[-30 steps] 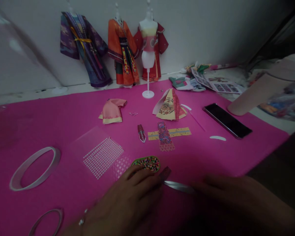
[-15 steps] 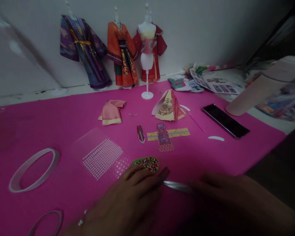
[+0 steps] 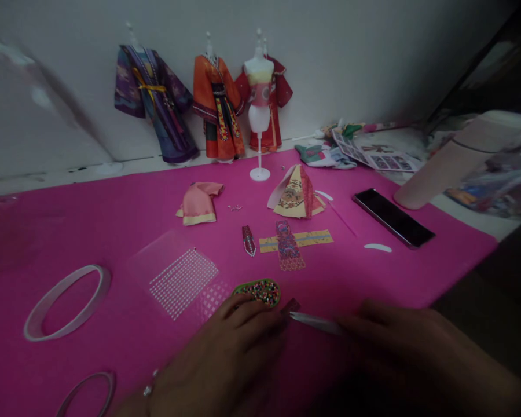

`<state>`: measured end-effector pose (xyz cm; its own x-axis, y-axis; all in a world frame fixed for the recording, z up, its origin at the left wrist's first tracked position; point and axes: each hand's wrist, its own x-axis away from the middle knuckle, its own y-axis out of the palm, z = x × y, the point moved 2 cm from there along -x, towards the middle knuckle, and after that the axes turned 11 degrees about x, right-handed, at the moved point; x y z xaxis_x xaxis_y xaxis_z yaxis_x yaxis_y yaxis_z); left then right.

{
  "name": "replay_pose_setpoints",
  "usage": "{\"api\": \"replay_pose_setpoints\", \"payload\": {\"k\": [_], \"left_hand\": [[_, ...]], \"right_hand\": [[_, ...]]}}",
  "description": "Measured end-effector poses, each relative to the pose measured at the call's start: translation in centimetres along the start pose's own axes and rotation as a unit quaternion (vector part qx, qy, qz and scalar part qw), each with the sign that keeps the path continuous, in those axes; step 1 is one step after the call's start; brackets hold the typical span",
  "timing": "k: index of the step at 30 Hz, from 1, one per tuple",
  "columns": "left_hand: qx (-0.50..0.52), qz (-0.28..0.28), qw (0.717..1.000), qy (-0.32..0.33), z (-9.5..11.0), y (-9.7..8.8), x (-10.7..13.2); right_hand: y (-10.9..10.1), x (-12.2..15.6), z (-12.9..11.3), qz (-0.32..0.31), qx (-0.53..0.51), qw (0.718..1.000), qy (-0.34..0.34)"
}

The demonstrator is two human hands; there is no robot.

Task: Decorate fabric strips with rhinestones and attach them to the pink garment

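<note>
My left hand (image 3: 238,347) is closed at the fingertips on a small dark red fabric strip (image 3: 292,306), whose end sticks out to the right. In my right hand (image 3: 399,341), blurred and dark, are silver tweezers (image 3: 315,322), their tips against or just beside the strip. A green tray of mixed coloured beads (image 3: 279,295) lies just beyond my left fingers. Left of it is a sheet of small white gems (image 3: 184,281). Farther off lie a dark red pointed fabric piece edged with gems (image 3: 249,241) and a patterned strip (image 3: 289,246) crossed over a yellow band (image 3: 316,237).
Behind stand doll stands with a purple robe (image 3: 156,107) and an orange robe (image 3: 217,104). A pink doll top (image 3: 200,202), a folded doll skirt (image 3: 293,194), a phone (image 3: 393,217) and a pink bottle (image 3: 455,162) lie or stand around. Tape rolls (image 3: 33,329) are on the left.
The view has tilted slightly, so the background sits lower. The tweezer tips have shifted slightly upward beside the dark red strip; both hands keep nearly the same pose.
</note>
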<state>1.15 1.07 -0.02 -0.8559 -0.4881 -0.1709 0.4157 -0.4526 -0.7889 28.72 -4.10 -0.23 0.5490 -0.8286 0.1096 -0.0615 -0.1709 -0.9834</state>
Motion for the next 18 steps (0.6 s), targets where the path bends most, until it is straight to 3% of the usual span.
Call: {"api": "replay_pose_setpoints", "payload": {"k": [4,10,18], "left_hand": [[0.015,0.001,1.0,0.006,-0.2,-0.1,0.1],[0.009,0.13,0.991,0.025,-0.7,-1.2,0.6],[-0.063,0.168,0.977,-0.113,-1.8,-1.2,1.1]], "right_hand": [[0.6,-0.6,-0.2,0.014,-0.028,0.999,0.035],[0.8,-1.4,-0.6,0.056,-0.066,0.995,0.047],[1.3,-1.7,-0.6,0.008,-0.066,0.996,0.065]]}}
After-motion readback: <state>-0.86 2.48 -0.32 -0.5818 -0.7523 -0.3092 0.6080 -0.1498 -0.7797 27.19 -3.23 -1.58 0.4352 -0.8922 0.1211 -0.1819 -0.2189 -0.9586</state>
